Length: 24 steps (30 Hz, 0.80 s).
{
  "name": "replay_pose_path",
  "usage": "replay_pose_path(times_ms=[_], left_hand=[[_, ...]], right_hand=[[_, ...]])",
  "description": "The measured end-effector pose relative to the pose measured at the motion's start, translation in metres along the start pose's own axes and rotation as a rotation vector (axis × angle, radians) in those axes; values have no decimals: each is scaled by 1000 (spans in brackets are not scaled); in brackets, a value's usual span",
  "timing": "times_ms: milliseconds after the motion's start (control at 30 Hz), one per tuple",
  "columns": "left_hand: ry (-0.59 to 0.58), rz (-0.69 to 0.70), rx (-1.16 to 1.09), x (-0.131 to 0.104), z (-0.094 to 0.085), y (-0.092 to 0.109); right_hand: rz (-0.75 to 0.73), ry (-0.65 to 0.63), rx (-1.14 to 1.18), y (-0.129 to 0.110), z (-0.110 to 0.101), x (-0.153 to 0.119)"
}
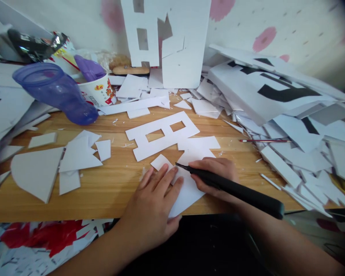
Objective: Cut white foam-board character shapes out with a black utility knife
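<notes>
My right hand [218, 174] is closed around a black craft knife [235, 188] with a long, thick handle. Its dark narrow tip rests on or just above a white sheet of board [186, 193] near the table's front edge. Fingers spread and stretched out, my left hand [152, 203] lies flat on that sheet, its fingertips close to the knife tip. A small white piece [161, 162] sticks out beyond the left fingertips. Just beyond my hands lies a white strip with two rectangular openings [166, 133]. Another notched white piece [199, 143] reaches out past my right hand.
White offcuts [80, 153] lie at the left, beside a rounded white piece [36, 172]. A purple vase-like container [60, 94] leans near a paper cup [99, 90]. Stacked boards and scraps [276, 92] crowd the right, near a thin red stick [264, 140]. A tall cut-out board [184, 46] stands behind.
</notes>
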<state>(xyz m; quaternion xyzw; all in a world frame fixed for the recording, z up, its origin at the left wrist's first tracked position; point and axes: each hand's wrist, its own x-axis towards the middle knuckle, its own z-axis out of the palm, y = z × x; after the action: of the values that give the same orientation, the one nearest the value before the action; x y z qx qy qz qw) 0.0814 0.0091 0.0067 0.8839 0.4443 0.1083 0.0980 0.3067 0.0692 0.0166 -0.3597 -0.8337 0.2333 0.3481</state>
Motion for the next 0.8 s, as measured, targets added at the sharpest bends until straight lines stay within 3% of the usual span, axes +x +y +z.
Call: replay_pose_path(times_ms=[333, 800], left_hand=[[-29, -24, 0, 1, -1, 0], [-107, -28, 66, 4, -7, 5]], right_hand=[[-37, 41, -37, -1, 3, -10], [20, 57, -62, -2, -4, -22]])
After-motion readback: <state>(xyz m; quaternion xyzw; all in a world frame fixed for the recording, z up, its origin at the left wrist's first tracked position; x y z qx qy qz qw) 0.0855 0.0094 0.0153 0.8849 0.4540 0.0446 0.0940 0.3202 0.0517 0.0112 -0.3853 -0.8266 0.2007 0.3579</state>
